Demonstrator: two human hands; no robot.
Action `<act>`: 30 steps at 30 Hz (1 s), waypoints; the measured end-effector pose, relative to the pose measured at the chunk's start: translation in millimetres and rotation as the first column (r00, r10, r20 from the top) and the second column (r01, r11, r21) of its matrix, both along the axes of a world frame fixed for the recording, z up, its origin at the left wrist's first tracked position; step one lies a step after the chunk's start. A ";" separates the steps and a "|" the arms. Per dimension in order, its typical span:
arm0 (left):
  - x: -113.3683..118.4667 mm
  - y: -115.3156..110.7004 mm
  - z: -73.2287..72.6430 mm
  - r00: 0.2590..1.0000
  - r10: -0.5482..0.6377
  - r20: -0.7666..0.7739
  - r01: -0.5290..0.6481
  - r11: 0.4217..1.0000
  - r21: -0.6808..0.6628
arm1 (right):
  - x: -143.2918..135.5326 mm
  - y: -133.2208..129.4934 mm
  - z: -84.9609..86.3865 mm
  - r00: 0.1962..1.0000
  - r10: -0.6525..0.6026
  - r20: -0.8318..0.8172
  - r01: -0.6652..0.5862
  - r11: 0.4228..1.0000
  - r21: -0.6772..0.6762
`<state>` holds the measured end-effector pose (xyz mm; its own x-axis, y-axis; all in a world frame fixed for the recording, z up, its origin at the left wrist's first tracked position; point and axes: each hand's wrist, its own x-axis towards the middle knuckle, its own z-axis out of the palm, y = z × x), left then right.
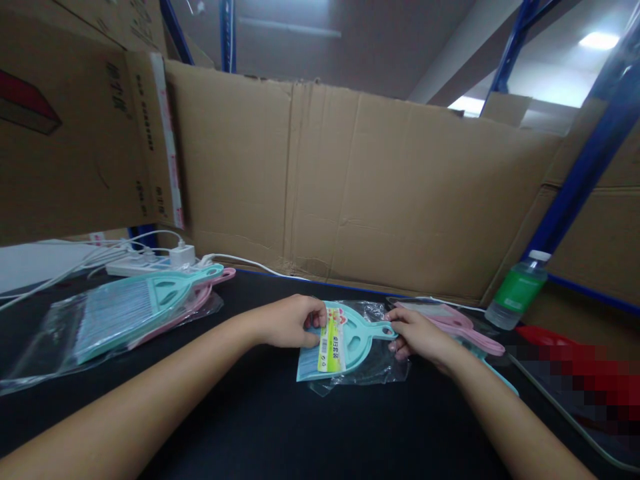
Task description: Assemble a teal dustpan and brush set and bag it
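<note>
A mint-green dustpan and brush set (pixel 357 341) lies in the middle of the black table, in a clear plastic bag (pixel 387 370). Across it sits a yellow, white and green label (pixel 331 341) with a barcode. My left hand (pixel 295 323) is closed on the set's left side, fingers and thumb at the label's edge. At the handle's ring end, my right hand (pixel 420 337) has its fingers curled around the bag's plastic; its exact grip is partly hidden.
Bagged mint and pink dustpan sets (pixel 125 310) lie at left, before a power strip (pixel 140 265) with white cables. More pink sets (pixel 453 317) lie at right. A green-labelled bottle (pixel 519 292) stands by a blue post. Cardboard (pixel 375 193) walls the back.
</note>
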<state>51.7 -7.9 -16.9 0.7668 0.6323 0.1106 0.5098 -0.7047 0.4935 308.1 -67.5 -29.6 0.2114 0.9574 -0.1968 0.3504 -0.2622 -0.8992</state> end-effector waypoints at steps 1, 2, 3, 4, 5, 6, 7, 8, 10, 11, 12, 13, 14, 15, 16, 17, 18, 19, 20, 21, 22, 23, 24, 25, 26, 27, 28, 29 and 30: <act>-0.1 -0.6 1.0 1.000 -0.008 0.000 0.008 1.000 -0.003 | 0.4 0.2 -0.3 1.000 0.002 0.003 -0.002 1.000 -0.003; -0.5 -1.2 2.4 1.000 -0.019 -0.002 0.018 1.000 -0.010 | 1.0 0.5 -0.6 1.000 0.005 0.005 -0.005 1.000 -0.007; -1.1 -1.7 4.1 1.000 -0.029 -0.004 0.029 0.999 -0.017 | 1.8 0.7 -0.8 1.000 0.008 0.008 -0.008 1.000 -0.009; -1.9 -1.9 5.9 0.999 -0.035 -0.008 0.035 0.999 -0.021 | 2.7 0.9 -0.8 1.000 0.014 0.011 -0.014 1.000 -0.009; -2.7 -1.7 7.7 1.000 -0.029 -0.013 0.028 0.999 -0.023 | 3.5 0.9 -0.7 1.000 0.018 0.018 -0.018 1.000 -0.007; -3.6 -1.0 9.1 1.000 -0.007 -0.018 0.006 1.000 -0.021 | 4.3 0.6 -0.4 0.999 0.021 0.026 -0.021 1.000 -0.007; -4.4 0.4 9.8 0.999 0.030 -0.020 -0.031 0.999 -0.011 | 4.9 0.1 0.2 0.999 0.022 0.028 -0.022 1.000 -0.007; -5.3 2.6 9.7 0.997 0.081 -0.018 -0.080 0.997 0.008 | 5.2 -0.8 1.0 1.000 0.022 0.022 -0.022 1.000 -0.007; -7.1 9.1 7.0 0.981 0.193 -0.009 -0.192 0.980 0.057 | 4.8 -3.1 2.9 1.000 0.018 -0.013 -0.018 1.000 -0.017; -8.3 13.1 4.6 0.970 0.243 -0.005 -0.242 0.967 0.081 | 4.2 -4.4 3.7 0.999 0.014 -0.038 -0.015 0.999 -0.028; -9.7 17.4 2.0 0.959 0.284 -0.003 -0.282 0.954 0.101 | 3.5 -5.7 4.4 0.998 0.012 -0.058 -0.014 0.999 -0.040; -11.4 21.6 -0.6 0.947 0.320 -0.004 -0.317 0.941 0.115 | 2.8 -6.8 4.9 0.997 0.010 -0.072 -0.014 0.999 -0.052; -13.2 25.4 -2.8 0.937 0.350 -0.006 -0.347 0.930 0.121 | 2.2 -7.6 5.2 0.997 0.008 -0.080 -0.013 0.998 -0.064; -15.2 28.7 -4.5 0.927 0.374 -0.011 -0.370 0.921 0.123 | 1.9 -8.0 5.2 0.996 0.008 -0.086 -0.014 0.997 -0.073; -17.0 31.2 -5.4 0.919 0.393 -0.017 -0.388 0.914 0.121 | 2.0 -8.2 5.1 0.996 0.008 -0.094 -0.015 0.997 -0.080; -18.6 32.9 -5.6 0.914 0.406 -0.027 -0.400 0.909 0.118 | 2.3 -8.1 4.9 0.995 0.007 -0.104 -0.016 0.996 -0.086; -19.8 33.8 -5.4 0.910 0.412 -0.039 -0.406 0.907 0.112 | 3.0 -7.7 4.8 0.993 0.007 -0.118 -0.017 0.996 -0.089; -20.4 34.0 -5.0 0.911 0.410 -0.052 -0.403 0.909 0.103 | 4.0 -7.2 4.7 0.992 0.004 -0.128 -0.016 0.996 -0.092; -20.5 33.6 -4.7 0.914 0.400 -0.063 -0.394 0.915 0.088 | 5.2 -6.5 4.7 0.992 -0.001 -0.124 -0.010 0.995 -0.095; -20.0 32.9 -4.8 0.920 0.385 -0.070 -0.380 0.922 0.069 | 6.5 -5.8 4.7 0.995 -0.011 -0.100 0.002 0.995 -0.095; -18.9 32.0 -5.6 0.928 0.364 -0.073 -0.362 0.931 0.048 | 7.9 -4.9 4.5 0.998 -0.024 -0.062 0.018 0.996 -0.093; -17.5 31.1 -7.0 0.937 0.342 -0.070 -0.341 0.940 0.030 | 9.4 -3.9 4.3 0.999 -0.036 -0.019 0.034 0.996 -0.088; -15.9 30.4 -9.0 0.944 0.325 -0.065 -0.324 0.946 0.021 | 10.8 -2.8 3.7 0.999 -0.045 0.020 0.047 0.995 -0.084; -14.2 29.7 -11.4 0.949 0.311 -0.060 -0.310 0.950 0.018 | 12.1 -1.8 3.0 0.997 -0.052 0.050 0.056 0.995 -0.077; -12.4 29.3 -14.1 0.952 0.300 -0.056 -0.300 0.954 0.018 | 13.2 -0.7 2.0 0.996 -0.054 0.066 0.059 0.996 -0.070; -10.7 28.9 -16.6 0.954 0.295 -0.052 -0.295 0.955 0.020 | 14.1 0.3 1.0 0.996 -0.055 0.071 0.059 0.996 -0.062; -9.2 28.6 -18.8 0.954 0.296 -0.048 -0.296 0.955 0.020 | 14.8 1.1 0.2 0.996 -0.054 0.073 0.058 0.997 -0.054; -7.7 28.2 -20.5 0.952 0.304 -0.045 -0.304 0.953 0.019 | 15.2 1.5 -0.4 0.996 -0.058 0.073 0.062 0.997 -0.045; -6.4 27.7 -21.6 0.948 0.315 -0.045 -0.315 0.949 0.015 | 15.3 1.5 -0.5 0.995 -0.065 0.069 0.068 0.997 -0.040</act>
<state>45.2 19.8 -38.5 0.5329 0.8419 0.0855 0.7289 -0.5080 0.4590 323.4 -66.0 -30.2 0.2883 0.9320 -0.2198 0.3908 -0.3241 -0.8615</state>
